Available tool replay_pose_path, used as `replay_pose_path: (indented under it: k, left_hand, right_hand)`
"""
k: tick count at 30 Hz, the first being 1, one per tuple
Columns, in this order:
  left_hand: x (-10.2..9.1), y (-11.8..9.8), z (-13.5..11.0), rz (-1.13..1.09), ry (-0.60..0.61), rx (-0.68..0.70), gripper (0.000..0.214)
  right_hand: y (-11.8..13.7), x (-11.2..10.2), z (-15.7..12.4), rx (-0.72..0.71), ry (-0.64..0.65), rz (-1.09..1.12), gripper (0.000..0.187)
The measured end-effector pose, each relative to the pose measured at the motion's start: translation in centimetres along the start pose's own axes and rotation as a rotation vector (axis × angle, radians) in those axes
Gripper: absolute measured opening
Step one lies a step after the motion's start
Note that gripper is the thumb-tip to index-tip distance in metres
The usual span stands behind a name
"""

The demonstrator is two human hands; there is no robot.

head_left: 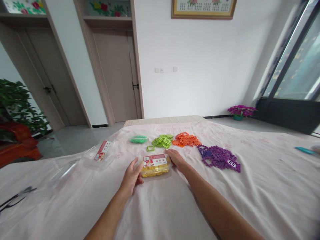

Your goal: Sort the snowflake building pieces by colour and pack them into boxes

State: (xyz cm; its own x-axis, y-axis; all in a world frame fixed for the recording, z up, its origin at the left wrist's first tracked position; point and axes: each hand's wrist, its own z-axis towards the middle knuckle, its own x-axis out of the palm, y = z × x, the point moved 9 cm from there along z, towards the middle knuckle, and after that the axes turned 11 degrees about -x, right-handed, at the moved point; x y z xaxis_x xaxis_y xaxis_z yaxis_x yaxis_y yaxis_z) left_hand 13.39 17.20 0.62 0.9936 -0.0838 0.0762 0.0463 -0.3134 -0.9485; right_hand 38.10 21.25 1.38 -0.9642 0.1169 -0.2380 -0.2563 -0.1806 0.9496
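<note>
A clear plastic box [155, 170] with yellow pieces inside and a red-and-white label on its lid sits on the cloth in front of me. My left hand [131, 175] grips its left side, thumb near the top edge and fingers low on the side. At the far right corner, my right hand [175, 159] holds the box, its fingers partly hidden. Just beyond the box lie a lime-green pile [162, 141] of flat notched pieces and a single lime-green square frame [150, 148]. Orange pieces [186, 139] and purple pieces [218, 157] are heaped to the right.
A clear pack of green pieces [138, 139] stands behind the box. To the left are a labelled clear container [101, 151], another clear plastic piece [63, 172] and dark-framed glasses [20, 195]. A blue object [304, 150] lies far right on the wrinkled cloth [270, 193].
</note>
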Motion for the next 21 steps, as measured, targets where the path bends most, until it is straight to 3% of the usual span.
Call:
replay_pose_path:
  k: [7, 21]
  left_hand:
    - [0.1, 0.8, 0.5, -0.075, 0.044, -0.016, 0.082]
    - [0.2, 0.4, 0.4, -0.057, 0.028, -0.021, 0.079]
  right_hand:
    - [-1.0, -0.1, 0.4, 0.097, -0.058, 0.07, 0.023]
    - [-1.2, 0.1, 0.9, 0.057, -0.086, 0.106, 0.018]
